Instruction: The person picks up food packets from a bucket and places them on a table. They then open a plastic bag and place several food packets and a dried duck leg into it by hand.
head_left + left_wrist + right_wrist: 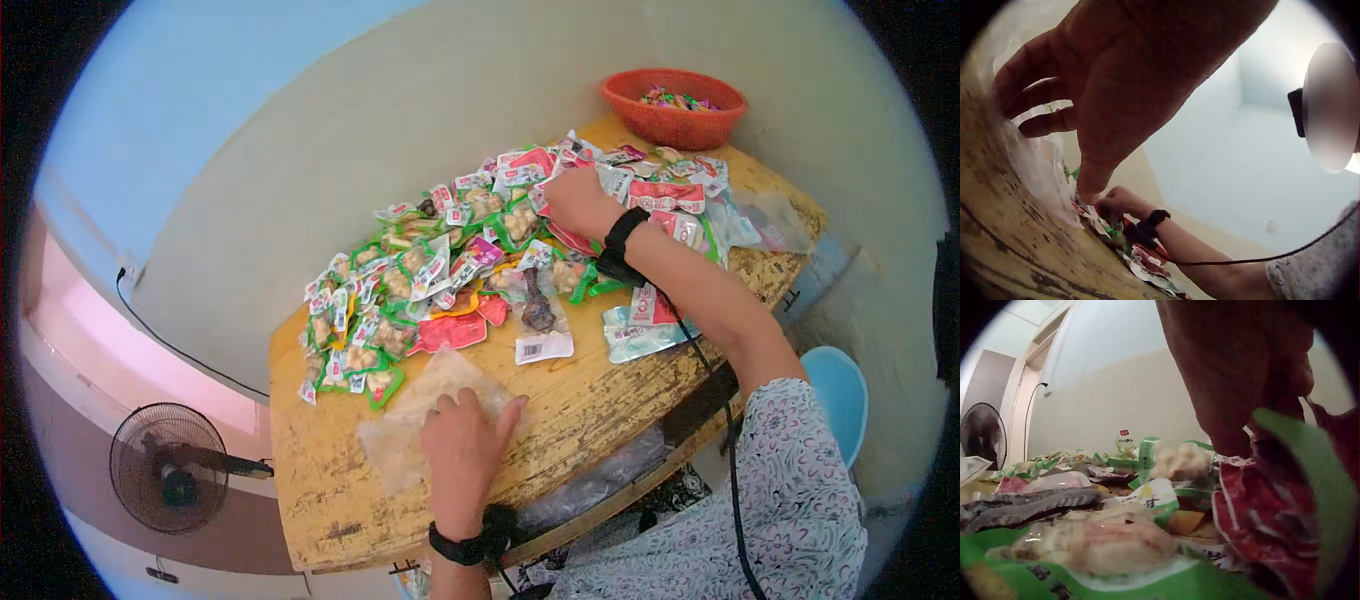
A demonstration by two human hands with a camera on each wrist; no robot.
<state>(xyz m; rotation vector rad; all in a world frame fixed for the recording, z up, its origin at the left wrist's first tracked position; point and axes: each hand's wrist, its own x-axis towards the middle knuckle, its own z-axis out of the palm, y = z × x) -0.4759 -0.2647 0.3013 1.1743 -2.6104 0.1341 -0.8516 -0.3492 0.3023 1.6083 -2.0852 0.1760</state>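
Note:
My left hand [463, 440] lies over a clear plastic bag [415, 405] near the front of the table, its fingers spread and touching the film. In the left wrist view the bag [1038, 165] bunches under those fingers. At the back of a heap of snack packets [400, 275], my right hand [583, 203] pinches a red snack packet [1266, 519], seen close up in the right wrist view. Green-edged packets with pale food lie around it. A clear-fronted packet with a dark piece of food [540, 315] lies between the two hands.
A red plastic basket [668, 125] of small wrapped items stands at the table's far right corner. Silvery-blue packaging [640, 338] lies near the right edge of the worn yellow table [560, 415]. A fan [170, 468] stands left; a blue basin [836, 400] is below right.

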